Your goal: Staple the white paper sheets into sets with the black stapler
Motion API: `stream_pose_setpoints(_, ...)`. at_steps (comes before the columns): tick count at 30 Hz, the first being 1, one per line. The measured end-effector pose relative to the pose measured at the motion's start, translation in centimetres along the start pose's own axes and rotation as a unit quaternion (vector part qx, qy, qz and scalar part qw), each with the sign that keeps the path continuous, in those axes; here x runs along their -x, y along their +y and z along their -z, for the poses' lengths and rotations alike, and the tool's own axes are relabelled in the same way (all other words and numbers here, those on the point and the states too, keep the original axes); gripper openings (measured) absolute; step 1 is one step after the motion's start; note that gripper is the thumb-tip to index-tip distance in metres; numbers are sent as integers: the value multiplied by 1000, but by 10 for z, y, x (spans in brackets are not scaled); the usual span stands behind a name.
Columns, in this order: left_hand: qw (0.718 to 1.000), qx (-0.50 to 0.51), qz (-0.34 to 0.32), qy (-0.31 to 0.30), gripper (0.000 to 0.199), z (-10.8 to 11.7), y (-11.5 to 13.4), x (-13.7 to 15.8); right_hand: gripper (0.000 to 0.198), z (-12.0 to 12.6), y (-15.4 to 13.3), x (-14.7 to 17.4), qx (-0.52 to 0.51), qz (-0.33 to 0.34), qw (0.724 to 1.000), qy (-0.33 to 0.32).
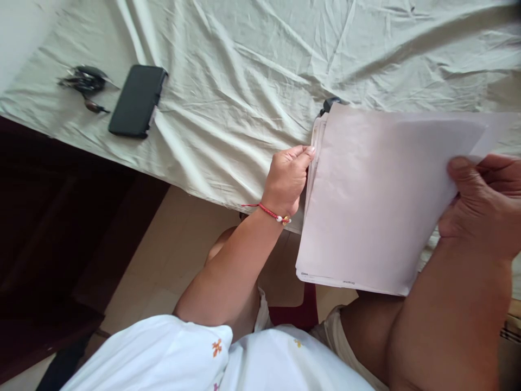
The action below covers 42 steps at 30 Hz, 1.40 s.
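A stack of white paper sheets [366, 201] is held up over the table's front edge, its top sheet mostly blank with small print along the bottom. My left hand [288, 176], with a red bracelet at the wrist, pinches the stack's left edge between thumb and fingers. On the opposite side, my right hand [484, 201] grips the right edge, thumb on top, where the sheets bend. Behind the stack's upper left corner, a small black object [331, 103] pokes out; most of it is hidden by the paper.
A wrinkled pale cloth [228, 98] covers the table. On its left part lie a dark phone [136, 100] and a bunch of keys [87, 81]. Dark wooden furniture [52, 233] stands below the left edge. Part of a red chair [299, 312] shows between my legs.
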<state>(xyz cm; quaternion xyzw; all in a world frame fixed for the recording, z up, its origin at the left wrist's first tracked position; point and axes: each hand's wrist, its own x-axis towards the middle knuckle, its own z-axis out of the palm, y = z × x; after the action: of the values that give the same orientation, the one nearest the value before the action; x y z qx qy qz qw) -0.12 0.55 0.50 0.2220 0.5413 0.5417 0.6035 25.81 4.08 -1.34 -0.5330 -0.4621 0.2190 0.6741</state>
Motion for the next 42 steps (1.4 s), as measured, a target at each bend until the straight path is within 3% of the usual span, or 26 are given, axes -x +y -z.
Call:
stream_pose_setpoints(15,1000,-2,-10,-4,32,1,-1,0,25,-2,-2,1,8,-2,1000,-7)
stream_pose_setpoints(25,997,-63,-38,5,38,2,-8,-3,21,-1,1,1,-16,-2,1000,2)
stream_pose_setpoints(42,997,-71,-23,-6,40,1,-7,-1,21,-4,-6,1,11,7,1000,12)
